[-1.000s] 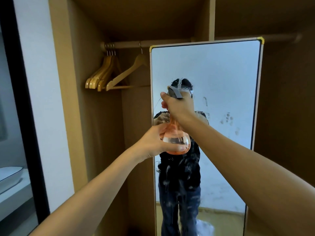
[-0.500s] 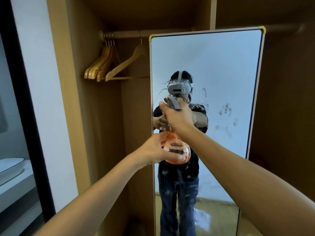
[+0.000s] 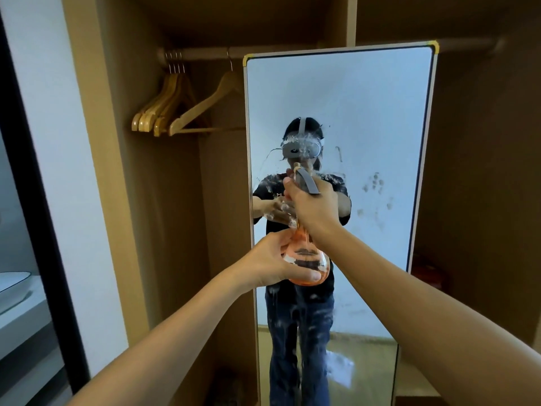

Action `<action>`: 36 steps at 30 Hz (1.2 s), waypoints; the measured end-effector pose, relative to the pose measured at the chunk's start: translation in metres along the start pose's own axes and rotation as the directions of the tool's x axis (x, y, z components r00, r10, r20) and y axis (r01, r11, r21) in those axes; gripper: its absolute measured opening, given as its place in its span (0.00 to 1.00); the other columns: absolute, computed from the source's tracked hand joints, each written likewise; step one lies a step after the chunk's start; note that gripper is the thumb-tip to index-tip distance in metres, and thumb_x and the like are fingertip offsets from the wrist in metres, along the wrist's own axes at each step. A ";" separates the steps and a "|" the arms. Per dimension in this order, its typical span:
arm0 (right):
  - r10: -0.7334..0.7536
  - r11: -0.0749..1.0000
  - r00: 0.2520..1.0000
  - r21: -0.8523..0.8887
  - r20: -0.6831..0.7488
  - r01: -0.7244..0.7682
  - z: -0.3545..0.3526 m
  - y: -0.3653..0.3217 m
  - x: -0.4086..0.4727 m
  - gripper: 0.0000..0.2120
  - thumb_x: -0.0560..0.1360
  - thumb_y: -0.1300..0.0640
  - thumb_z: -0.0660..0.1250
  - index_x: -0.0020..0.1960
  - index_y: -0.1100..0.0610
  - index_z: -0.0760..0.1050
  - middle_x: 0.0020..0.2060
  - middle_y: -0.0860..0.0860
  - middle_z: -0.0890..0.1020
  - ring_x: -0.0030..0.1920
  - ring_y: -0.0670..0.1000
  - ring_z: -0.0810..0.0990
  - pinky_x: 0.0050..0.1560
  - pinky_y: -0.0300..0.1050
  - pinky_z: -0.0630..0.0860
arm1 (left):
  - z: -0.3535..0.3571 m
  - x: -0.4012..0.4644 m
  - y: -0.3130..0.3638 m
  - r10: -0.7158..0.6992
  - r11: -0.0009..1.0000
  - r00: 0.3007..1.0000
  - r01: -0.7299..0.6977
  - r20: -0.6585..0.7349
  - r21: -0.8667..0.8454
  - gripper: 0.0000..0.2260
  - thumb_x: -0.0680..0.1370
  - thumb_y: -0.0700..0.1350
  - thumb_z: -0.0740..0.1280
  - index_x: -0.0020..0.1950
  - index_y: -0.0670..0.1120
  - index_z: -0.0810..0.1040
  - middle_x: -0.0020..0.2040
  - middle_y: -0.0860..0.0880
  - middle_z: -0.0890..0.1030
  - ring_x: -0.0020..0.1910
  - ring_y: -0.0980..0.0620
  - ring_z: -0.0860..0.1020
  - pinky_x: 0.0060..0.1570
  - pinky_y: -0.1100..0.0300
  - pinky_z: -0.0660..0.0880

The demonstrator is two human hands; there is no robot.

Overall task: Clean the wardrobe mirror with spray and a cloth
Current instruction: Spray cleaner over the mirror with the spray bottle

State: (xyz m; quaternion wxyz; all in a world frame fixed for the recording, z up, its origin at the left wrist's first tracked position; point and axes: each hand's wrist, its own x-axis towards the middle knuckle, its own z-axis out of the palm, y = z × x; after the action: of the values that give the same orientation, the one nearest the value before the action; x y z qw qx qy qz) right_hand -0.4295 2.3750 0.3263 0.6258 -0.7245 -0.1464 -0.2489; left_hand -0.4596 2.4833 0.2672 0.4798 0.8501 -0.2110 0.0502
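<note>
Both forearms are bare; reflection [image 3: 301, 200] shows black T-shirt, blue jeans, grey headset.

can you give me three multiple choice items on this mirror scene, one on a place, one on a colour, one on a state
1. Where do the wooden hangers hang?
A. left of the mirror
B. right of it
C. on its frame

2. What colour is the spray bottle?
A. green
B. orange
C. white

3. What is the left hand doing?
A. wiping with a cloth
C. hanging idle
B. holding the bottle's base

Answers: 1 A, they hang on the rail left of it; 2 B, its rounded body is translucent orange; 3 B, it cups the base while the right hand grips the neck.
</note>
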 end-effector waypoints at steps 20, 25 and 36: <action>0.059 0.998 0.995 -0.028 -0.084 -0.062 -0.035 0.007 0.003 0.14 0.75 0.49 0.70 0.36 0.58 0.77 0.33 0.54 0.80 0.33 0.54 0.78 0.33 0.45 0.74 | 0.032 0.015 0.013 0.047 0.999 0.997 -0.045 0.057 -0.028 0.23 0.68 0.43 0.78 0.61 0.48 0.77 0.55 0.52 0.83 0.56 0.55 0.80 0.64 0.50 0.73; 0.073 0.997 0.994 -0.018 -0.078 -0.075 -0.051 0.012 0.004 0.14 0.75 0.53 0.68 0.33 0.55 0.74 0.32 0.52 0.79 0.32 0.51 0.75 0.31 0.43 0.70 | 0.042 0.022 0.015 0.052 0.999 0.997 -0.052 0.054 -0.003 0.23 0.66 0.45 0.79 0.59 0.49 0.78 0.54 0.54 0.84 0.55 0.57 0.81 0.64 0.51 0.73; 0.023 0.993 0.995 -0.114 -0.097 -0.034 -0.081 0.017 0.009 0.15 0.76 0.51 0.68 0.34 0.56 0.74 0.29 0.52 0.77 0.30 0.50 0.75 0.34 0.43 0.72 | 0.069 0.037 0.027 0.068 0.996 0.992 -0.061 0.105 -0.070 0.21 0.67 0.43 0.79 0.57 0.49 0.78 0.54 0.53 0.84 0.56 0.56 0.81 0.65 0.51 0.73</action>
State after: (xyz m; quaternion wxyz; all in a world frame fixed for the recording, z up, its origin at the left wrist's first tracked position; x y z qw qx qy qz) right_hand -0.4278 2.2921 0.3248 0.5925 -0.7490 -0.0911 -0.2822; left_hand -0.4449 2.4020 0.2623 0.4940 0.8280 -0.2651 0.0130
